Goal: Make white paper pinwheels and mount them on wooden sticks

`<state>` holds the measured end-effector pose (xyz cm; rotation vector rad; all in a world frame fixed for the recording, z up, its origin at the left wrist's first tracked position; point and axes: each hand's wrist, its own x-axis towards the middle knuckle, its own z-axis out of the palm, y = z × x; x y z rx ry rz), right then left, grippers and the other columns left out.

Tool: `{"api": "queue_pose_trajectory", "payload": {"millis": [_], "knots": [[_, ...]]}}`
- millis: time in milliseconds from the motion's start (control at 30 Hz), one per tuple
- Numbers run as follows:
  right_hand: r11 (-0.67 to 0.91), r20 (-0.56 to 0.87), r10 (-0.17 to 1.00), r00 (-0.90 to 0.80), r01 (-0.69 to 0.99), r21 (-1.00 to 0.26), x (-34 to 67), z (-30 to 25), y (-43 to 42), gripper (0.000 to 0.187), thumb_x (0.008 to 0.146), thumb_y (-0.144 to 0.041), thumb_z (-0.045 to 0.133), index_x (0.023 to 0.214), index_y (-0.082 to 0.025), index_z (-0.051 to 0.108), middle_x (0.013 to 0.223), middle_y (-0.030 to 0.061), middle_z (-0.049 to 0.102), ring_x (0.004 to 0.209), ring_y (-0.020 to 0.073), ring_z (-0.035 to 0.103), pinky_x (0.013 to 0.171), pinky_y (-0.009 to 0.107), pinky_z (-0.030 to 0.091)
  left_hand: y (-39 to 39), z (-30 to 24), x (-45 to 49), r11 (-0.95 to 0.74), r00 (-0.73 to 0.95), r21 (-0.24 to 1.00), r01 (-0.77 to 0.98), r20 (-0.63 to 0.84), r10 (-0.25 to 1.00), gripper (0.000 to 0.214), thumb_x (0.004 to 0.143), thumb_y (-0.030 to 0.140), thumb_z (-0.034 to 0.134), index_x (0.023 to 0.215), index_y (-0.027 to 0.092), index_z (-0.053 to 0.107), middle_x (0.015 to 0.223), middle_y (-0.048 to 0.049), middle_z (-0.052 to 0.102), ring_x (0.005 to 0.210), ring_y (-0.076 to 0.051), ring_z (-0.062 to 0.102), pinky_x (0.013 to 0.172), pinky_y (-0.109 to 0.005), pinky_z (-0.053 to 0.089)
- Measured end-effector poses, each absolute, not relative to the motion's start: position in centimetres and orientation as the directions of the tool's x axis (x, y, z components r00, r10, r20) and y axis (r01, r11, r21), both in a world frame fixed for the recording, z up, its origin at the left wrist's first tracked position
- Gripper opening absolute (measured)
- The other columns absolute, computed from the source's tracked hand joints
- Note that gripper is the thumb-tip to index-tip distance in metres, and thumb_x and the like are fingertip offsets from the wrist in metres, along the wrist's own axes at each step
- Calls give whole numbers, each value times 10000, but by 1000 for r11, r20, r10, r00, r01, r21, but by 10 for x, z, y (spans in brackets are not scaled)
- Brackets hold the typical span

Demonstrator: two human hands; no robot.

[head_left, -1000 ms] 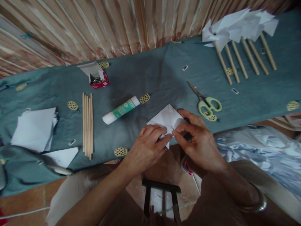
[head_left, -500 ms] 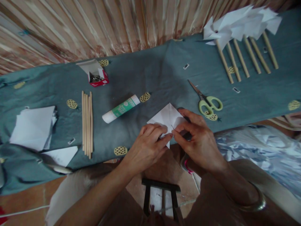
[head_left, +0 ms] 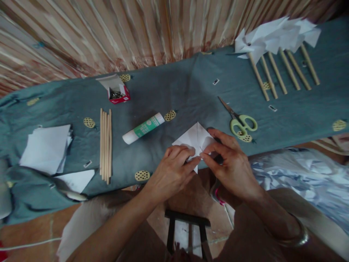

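Note:
A square of white paper (head_left: 196, 134) with crease lines lies at the table's near edge, one corner pointing away from me. My left hand (head_left: 177, 165) is closed on its left and near side, fingers curled over the sheet. My right hand (head_left: 227, 160) is closed on the right side, thumb and forefinger pinched close to the left fingertips. A thin dark line shows at the right fingertips; whether it is a pin or a fold edge I cannot tell. Green-handled scissors (head_left: 240, 122) lie open beyond my right hand. A glue stick (head_left: 143, 128) lies left of the paper.
Several wooden sticks (head_left: 105, 145) and a stack of paper squares (head_left: 45, 149) lie left. An open red box (head_left: 120, 95) holds small metal pieces. Several paper pinwheels (head_left: 275, 38) on sticks lie far right. A clear bag (head_left: 289, 178) of paper scraps stands right of the table.
The view has shifted slightly, so the table things sit a little lower. Both hands keep the same hold on the paper, with barely any finger movement.

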<state>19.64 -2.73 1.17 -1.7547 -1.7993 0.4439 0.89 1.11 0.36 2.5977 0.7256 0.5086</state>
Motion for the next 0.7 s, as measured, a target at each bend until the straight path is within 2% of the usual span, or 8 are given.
{"api": "queue_pose_trajectory", "payload": {"millis": [100, 367, 533, 700], "knots": [[89, 189, 981, 36, 784, -614, 198, 9, -28, 46, 838, -251, 618, 834, -209, 635, 1301, 119, 578, 1202, 298, 542, 980, 493, 477, 11, 4, 9, -788, 797, 456, 413, 237, 555, 293, 883, 201, 574, 1172, 156, 560, 1099, -105, 601, 1091, -264, 528, 883, -452, 479], [213, 280, 959, -50, 779, -589, 199, 6, -31, 167, 898, -259, 544, 1026, -223, 645, 1361, 110, 533, 1238, 296, 516, 1005, 516, 447, 10, 6, 9, -783, 800, 450, 429, 213, 561, 301, 888, 192, 555, 1188, 173, 561, 1105, -104, 595, 1110, -258, 516, 882, -445, 479], [269, 314, 943, -108, 803, -532, 199, 4, -32, 206, 902, -230, 532, 1062, -217, 662, 1382, 117, 512, 1242, 305, 503, 983, 527, 465, 10, 6, 9, -788, 802, 447, 424, 220, 556, 313, 881, 197, 571, 1191, 155, 557, 1109, -111, 599, 1111, -261, 518, 893, -447, 474], [345, 359, 914, -190, 831, -437, 194, -2, -36, 246, 892, -154, 516, 1108, -175, 632, 1358, 164, 527, 1249, 313, 487, 973, 527, 474, 10, 6, 9, -784, 802, 444, 433, 207, 560, 275, 874, 199, 581, 1145, 155, 576, 1125, -107, 603, 1120, -271, 522, 903, -449, 472]]}}
